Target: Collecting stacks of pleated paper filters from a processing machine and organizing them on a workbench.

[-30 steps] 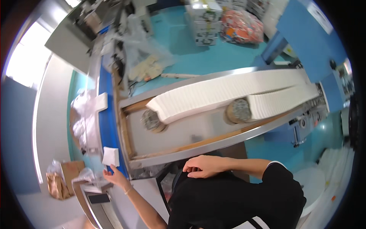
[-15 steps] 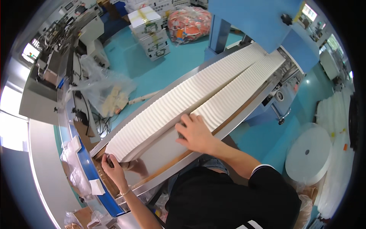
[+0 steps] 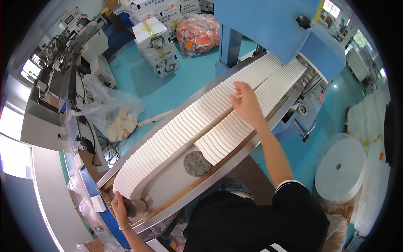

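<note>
Two long rows of folded white tissue run along a slanted steel trough [image 3: 235, 161]. The far row [image 3: 184, 130] reaches down to the lower left, and the near row [image 3: 239, 126] ends by a round grey weight [image 3: 196, 164]. My right hand [image 3: 244, 103] lies flat on top of the near row, arm stretched out, fingers spread. At the trough's lower end my left hand [image 3: 119, 206] grips a dark round end block [image 3: 136, 206] pressed against the far row.
A blue machine housing [image 3: 285, 29] covers the rows at the upper right. Cardboard boxes [image 3: 157, 46], an orange sack [image 3: 197, 33] and a clear plastic bag [image 3: 109, 111] stand on the teal floor. A big white paper roll [image 3: 340, 168] sits at right.
My right hand has slid farther up the near tissue row toward the blue machine. My left hand stays at the lower end of the trough. The head view has swung right.
</note>
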{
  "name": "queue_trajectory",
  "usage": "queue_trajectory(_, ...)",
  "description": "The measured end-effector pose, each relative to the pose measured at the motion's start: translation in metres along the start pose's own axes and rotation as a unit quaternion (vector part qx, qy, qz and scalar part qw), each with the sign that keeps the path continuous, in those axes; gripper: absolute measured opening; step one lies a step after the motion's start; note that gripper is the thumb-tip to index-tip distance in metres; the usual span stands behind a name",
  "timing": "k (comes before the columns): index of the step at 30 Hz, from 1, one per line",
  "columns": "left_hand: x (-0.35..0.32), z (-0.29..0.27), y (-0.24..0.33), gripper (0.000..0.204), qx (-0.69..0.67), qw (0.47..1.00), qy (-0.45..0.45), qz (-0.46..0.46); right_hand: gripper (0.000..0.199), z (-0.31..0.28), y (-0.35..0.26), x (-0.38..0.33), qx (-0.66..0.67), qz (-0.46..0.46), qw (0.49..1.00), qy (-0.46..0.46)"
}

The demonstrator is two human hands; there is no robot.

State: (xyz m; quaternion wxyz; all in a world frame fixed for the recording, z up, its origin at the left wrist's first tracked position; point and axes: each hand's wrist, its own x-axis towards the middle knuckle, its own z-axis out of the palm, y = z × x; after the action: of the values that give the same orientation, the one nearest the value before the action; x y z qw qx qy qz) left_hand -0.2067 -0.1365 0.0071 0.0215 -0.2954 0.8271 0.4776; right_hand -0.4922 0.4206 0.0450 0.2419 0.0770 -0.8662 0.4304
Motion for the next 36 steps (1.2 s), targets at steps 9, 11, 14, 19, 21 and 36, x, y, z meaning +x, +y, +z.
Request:
queue_trajectory(9,-0.004,0.023,0.059,0.04,-0.186,0.983,0.008,0.004,0.02,0.017,0.029,0.049,0.022,0.044,0.996,-0.081)
queue_trajectory(11,0.006,0.021,0.056,0.046,-0.201,0.979,-0.013,-0.013,0.019,0.023,0.033,0.052,-0.003,0.03,0.997,-0.076)
queue_trajectory(14,0.015,0.033,0.053,0.051,-0.243,0.968,0.027,-0.048,0.018,0.028,0.038,0.055,-0.058,0.016,0.994,-0.095)
queue_trajectory(19,-0.003,0.044,0.082,0.059,-0.244,0.962,0.062,-0.103,0.01,0.028,0.032,0.065,-0.101,-0.03,0.98,-0.172)
queue_trajectory(21,-0.003,0.037,0.078,0.062,-0.224,0.97,0.042,-0.089,0.012,0.027,0.014,0.066,-0.185,-0.013,0.96,-0.209)
queue_trajectory(36,-0.003,-0.013,0.048,0.052,-0.268,0.961,0.024,-0.056,0.063,0.112,-0.028,0.01,0.029,0.158,0.856,-0.491)
